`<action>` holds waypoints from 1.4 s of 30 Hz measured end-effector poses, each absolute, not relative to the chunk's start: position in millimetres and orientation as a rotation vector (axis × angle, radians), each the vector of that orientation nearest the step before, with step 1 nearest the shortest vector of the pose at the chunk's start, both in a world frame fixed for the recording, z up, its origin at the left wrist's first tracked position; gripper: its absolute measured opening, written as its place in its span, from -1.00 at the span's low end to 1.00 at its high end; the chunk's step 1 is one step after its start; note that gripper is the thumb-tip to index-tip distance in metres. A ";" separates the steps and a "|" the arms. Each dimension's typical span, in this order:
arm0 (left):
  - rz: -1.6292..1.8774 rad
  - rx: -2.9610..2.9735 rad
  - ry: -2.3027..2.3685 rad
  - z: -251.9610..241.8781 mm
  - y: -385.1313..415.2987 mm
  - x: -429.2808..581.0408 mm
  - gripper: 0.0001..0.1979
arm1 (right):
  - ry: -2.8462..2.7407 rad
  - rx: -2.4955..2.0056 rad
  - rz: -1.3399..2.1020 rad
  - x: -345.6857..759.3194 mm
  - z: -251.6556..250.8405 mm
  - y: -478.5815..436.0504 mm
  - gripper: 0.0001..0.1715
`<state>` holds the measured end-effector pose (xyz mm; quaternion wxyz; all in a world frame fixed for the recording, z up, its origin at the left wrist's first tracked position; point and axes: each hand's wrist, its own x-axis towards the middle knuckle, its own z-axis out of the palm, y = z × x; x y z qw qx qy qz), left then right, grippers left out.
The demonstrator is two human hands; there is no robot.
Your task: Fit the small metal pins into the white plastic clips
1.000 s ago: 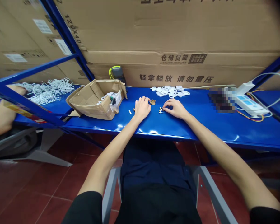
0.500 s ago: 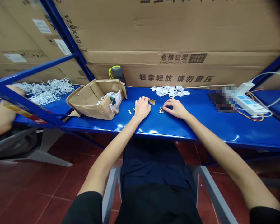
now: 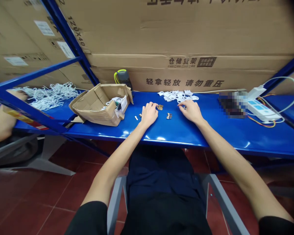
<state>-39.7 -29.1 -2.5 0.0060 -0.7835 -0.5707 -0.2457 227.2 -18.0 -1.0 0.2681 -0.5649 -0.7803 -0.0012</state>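
My left hand (image 3: pixel 149 115) and right hand (image 3: pixel 191 111), fingers bent.
I can't tell whether either grips anything; small metal pieces (image 3: pixel 169 116) lie between them on the blue worktop (image 3: pixel 161 131), white ringed pieces (image 3: pixel 174 96) beyond.

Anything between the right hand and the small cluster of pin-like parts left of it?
Nothing visible stands between the right hand and the pin-like parts; the white pieces lie farther back, near the cardboard.

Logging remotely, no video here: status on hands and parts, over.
Left hand beside golden piece. Right hand near white pieces, grip unclear. Small metal parts between the hands. Carton left of left hand.
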 end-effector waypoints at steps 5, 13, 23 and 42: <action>-0.767 -2.443 -1.767 3.6 -32.1 -38.5 -0.67 | -2.074 -1.765 -0.144 240.8 9.4 -21.3 -0.58; -0.648 -2.435 -1.749 9.5 -35.9 -39.1 -0.62 | -2.140 -1.812 -0.036 250.8 25.7 -31.1 -0.66; -0.643 -2.451 -1.695 10.2 -38.6 -40.0 -0.60 | -2.253 -1.755 -0.076 257.0 22.0 -33.7 -0.69; -0.657 -2.474 -1.610 6.2 -37.7 -39.7 -0.61 | -2.446 -1.171 0.063 220.6 11.7 -37.2 -0.30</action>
